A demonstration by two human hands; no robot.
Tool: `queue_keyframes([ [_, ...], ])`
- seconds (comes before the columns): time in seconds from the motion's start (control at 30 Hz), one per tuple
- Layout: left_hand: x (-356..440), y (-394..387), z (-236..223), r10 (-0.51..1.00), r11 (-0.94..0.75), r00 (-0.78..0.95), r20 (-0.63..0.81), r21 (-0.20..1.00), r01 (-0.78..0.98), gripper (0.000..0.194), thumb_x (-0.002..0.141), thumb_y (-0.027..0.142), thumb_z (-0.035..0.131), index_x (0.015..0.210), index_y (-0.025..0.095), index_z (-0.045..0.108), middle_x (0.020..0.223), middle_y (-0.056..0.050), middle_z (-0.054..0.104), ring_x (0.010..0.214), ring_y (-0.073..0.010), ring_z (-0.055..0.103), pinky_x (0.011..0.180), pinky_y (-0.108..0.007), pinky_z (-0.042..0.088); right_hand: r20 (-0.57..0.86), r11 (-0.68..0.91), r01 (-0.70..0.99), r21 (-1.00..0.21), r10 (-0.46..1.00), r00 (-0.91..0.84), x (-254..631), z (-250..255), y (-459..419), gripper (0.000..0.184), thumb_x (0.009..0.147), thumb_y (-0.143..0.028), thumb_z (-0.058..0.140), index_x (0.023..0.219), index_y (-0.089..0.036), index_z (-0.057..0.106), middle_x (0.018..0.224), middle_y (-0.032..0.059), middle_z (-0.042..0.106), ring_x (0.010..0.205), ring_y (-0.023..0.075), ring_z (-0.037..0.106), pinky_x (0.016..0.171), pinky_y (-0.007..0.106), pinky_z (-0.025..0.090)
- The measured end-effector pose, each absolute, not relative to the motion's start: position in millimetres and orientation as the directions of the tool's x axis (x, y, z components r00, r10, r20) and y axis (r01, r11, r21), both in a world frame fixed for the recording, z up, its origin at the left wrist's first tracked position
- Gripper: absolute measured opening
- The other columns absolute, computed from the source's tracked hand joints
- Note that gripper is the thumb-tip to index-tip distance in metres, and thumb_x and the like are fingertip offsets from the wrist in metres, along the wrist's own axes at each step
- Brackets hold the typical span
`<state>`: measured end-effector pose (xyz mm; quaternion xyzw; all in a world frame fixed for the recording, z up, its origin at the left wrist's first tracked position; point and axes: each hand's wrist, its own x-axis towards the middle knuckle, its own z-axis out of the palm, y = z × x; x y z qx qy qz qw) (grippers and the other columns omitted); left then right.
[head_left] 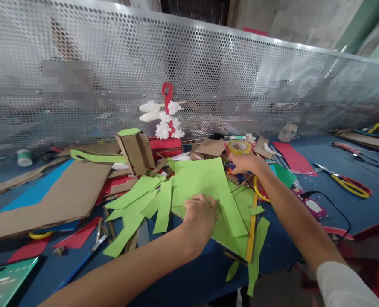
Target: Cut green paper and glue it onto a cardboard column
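Note:
My left hand point(199, 215) rests on a bright green sheet of paper point(199, 175), its fingers curled in. Whatever those fingers may hold is hidden. Under this sheet lies another green piece point(240, 200) with a yellow strip point(251, 228) along its right edge. My right hand point(245, 163) stretches over the clutter behind the sheet, fingers apart. It is just in front of a roll of clear tape point(239, 147) and beside a small blue-and-orange object point(229, 168), too small to name. Cut green strips point(135, 192) lie to the left of the sheet.
A cardboard box shape point(135, 153) stands at the back, near a red stand with white tufts point(168, 119). Large cardboard point(64, 187), a phone point(10, 281) and a blue pen-like tool point(80, 264) lie left. Yellow-and-red-handled scissors point(349, 183) lie right. A perforated metal screen point(208, 76) rises behind.

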<state>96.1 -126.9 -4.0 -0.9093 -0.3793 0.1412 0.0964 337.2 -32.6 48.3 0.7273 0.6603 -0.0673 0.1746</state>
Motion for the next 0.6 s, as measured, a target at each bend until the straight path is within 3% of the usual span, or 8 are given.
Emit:
queue_keyframes([
  [0.13,98,-128,-1,0.73,-0.682,0.646,-0.222,-0.297,0.668,0.061,0.108,0.042,0.044,0.159,0.009,0.047,0.131,-0.036,0.066,0.097,-0.0395,0.077,0.075,-0.046,0.062,-0.424,-0.107,0.988,0.109,0.894,0.144,333,46,-31,0.084,0.084,-0.02,0.073,0.156,-0.007,0.032,0.092,0.0131,0.079,0.077,0.0266,0.074,0.063,0.032,0.049],
  [0.37,98,-127,-6,0.735,-0.677,0.634,-0.241,-0.327,0.66,0.061,0.109,0.044,0.042,0.16,0.011,0.046,0.133,-0.035,0.065,0.096,-0.0399,0.077,0.075,-0.046,0.061,-0.454,-0.233,0.972,0.017,0.865,0.215,348,43,-28,0.091,0.082,-0.023,0.08,0.158,-0.012,0.032,0.089,0.0095,0.079,0.067,0.0235,0.074,0.054,0.029,0.05],
  [0.6,96,-127,-4,0.71,-0.696,0.66,-0.244,-0.383,0.607,0.058,0.109,0.036,0.041,0.161,0.011,0.043,0.129,-0.033,0.067,0.092,-0.0364,0.076,0.071,-0.042,0.06,-0.458,-0.403,0.913,-0.063,0.824,0.332,355,41,-25,0.094,0.087,-0.023,0.079,0.163,-0.016,0.024,0.11,0.0136,0.08,0.068,0.0208,0.077,0.055,0.028,0.056],
])
